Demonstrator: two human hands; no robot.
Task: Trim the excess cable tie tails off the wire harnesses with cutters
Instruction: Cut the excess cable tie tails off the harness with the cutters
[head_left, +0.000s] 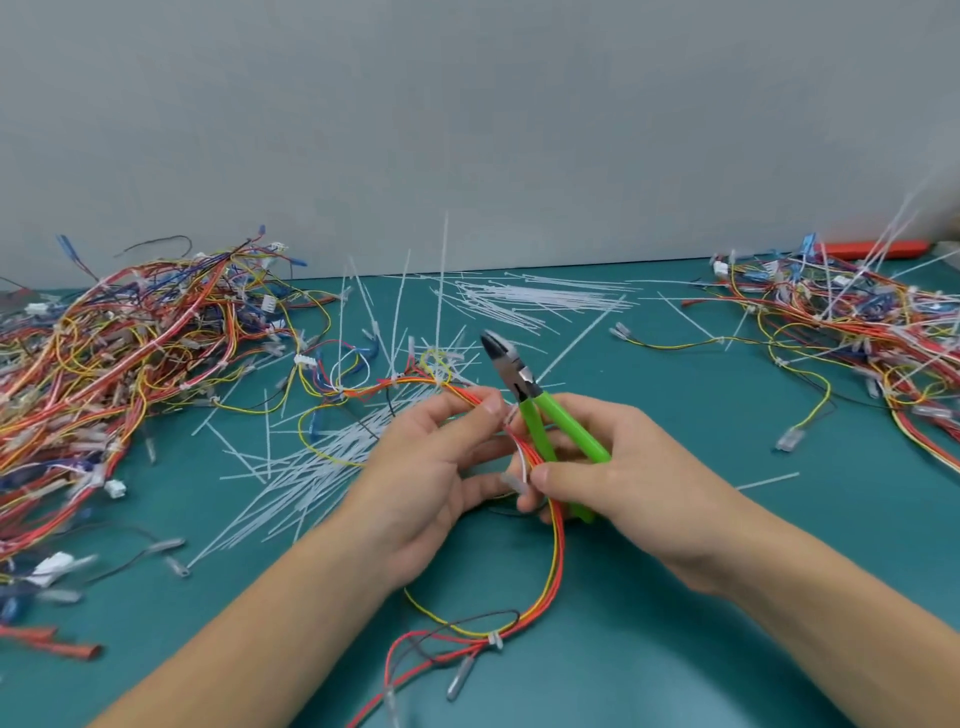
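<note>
At far left a large heap of harnesses (119, 358) lay tangled on the green mat (675, 571), red, yellow and blue wires mixed, reaching from the back wall toward the near edge. Just right of it, a loose scatter of white cable ties (311, 467) lay fanned across the mat, with a second, flatter bunch of ties (535, 299) further back near the wall. Your left hand (431, 483) was at centre, thumb and forefinger pinching the red-and-yellow harness (556, 561) you were working on; that harness ran from behind your fingers, between both hands, and looped down toward you on the mat, a white tie (495, 640) around it near the bottom. Your right hand (618, 488) gripped the green-handled cutters (524, 395), fingers curled round the handles, with the thumb and fingertips also touching the harness bundle. The cutter jaws pointed up and away from you, slightly parted, above the harness and not on any tie. Whether a tie tail stood between the hands I could not tell; motion blur there. At far right a second pile of harnesses (857, 332) lay with long white tie tails sticking up, and an orange tool (872, 249) lay behind it by the wall.
</note>
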